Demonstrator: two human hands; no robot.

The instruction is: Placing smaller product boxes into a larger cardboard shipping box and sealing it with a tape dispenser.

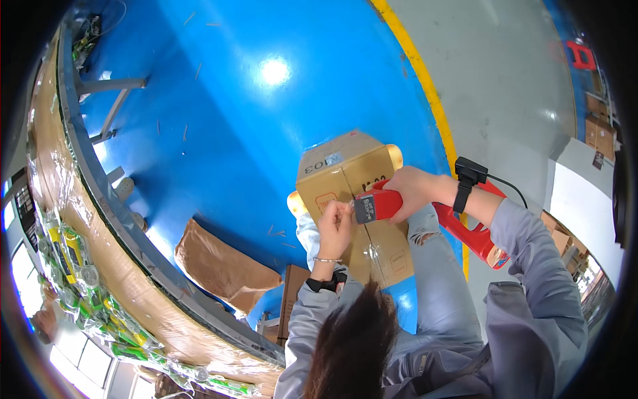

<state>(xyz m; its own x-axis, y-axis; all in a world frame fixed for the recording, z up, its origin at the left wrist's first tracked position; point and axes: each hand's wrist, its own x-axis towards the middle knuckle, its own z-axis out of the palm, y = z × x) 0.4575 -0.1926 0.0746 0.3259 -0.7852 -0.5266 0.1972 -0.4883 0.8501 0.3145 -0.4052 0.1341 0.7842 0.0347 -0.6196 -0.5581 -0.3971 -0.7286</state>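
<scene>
A cardboard box (364, 256) stands on the blue floor between my legs, its top flaps closed along a middle seam. My right hand (413, 188) is wrapped round a red tape dispenser (390, 203) with a dark grey labelled face, held just above the box. My left hand (335, 225) is closed in a pinch at the dispenser's left end. Whatever sits between those fingertips is too small to make out. A black strap with a small device (471, 171) and a cable is on my right wrist.
A long curved-looking bench (126, 266) runs along the left, bearing several green-and-clear wrapped packages (73, 266). Brown paper (222, 266) lies on the floor beside it. A yellow line (425, 80) divides blue floor from grey. A red plastic piece (465, 236) is by my right arm.
</scene>
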